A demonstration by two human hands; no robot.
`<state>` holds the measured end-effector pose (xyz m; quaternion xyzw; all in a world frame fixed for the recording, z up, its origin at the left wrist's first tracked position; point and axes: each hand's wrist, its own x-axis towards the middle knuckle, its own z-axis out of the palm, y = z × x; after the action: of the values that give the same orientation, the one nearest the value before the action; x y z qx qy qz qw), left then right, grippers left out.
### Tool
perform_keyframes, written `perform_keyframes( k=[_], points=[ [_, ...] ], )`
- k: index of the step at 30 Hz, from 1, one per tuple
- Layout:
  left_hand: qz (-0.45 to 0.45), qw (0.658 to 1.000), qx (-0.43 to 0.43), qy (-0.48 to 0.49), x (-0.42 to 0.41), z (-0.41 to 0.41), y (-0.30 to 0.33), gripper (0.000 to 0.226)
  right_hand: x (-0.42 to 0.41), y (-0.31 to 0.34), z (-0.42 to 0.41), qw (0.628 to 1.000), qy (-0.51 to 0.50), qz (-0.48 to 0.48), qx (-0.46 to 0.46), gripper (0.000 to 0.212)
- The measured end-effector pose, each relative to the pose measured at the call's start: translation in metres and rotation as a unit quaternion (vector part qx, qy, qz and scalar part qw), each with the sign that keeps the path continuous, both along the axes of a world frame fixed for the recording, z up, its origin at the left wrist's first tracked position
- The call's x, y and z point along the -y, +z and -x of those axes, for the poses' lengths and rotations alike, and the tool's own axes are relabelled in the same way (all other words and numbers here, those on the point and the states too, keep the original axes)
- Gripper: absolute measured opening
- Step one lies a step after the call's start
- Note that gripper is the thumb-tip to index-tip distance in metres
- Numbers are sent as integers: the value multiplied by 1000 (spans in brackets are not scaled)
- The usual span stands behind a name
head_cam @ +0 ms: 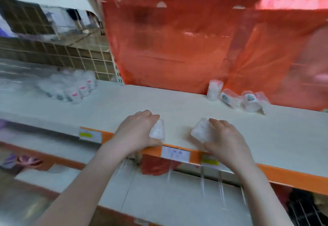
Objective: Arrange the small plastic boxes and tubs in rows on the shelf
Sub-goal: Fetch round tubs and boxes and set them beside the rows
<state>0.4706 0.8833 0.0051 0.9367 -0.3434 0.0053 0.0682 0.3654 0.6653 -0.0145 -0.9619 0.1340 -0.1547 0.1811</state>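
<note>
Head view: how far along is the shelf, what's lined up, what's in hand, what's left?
Partly done. A row of tubs already stands lined up at the back left of the shelf. In hand: the left hand holds one clear tub and the right hand another, both near the front edge. Left: a loose cluster at the back right, some tipped over, needs straightening.

Whole frame motion-smeared. Your left hand (pixel 137 129) and right hand (pixel 224 137) each cover part of a clear tub — contents unreadable. Tub cluster (pixel 71 88) at left blurs together — count indeterminate. Price labels (pixel 175 153) illegible.
</note>
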Motion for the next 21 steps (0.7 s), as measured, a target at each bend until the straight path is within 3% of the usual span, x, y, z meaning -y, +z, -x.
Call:
perform_keyframes(
  k=[9,21],
  points=[
    [2,990,0,143,-241,19,3,70,-229,1,-50,987,162,-3,-17,46],
    [4,959,12,283,-438,-24,-6,75,-427,1,-149,960,280,-19,-17,46]
  ],
)
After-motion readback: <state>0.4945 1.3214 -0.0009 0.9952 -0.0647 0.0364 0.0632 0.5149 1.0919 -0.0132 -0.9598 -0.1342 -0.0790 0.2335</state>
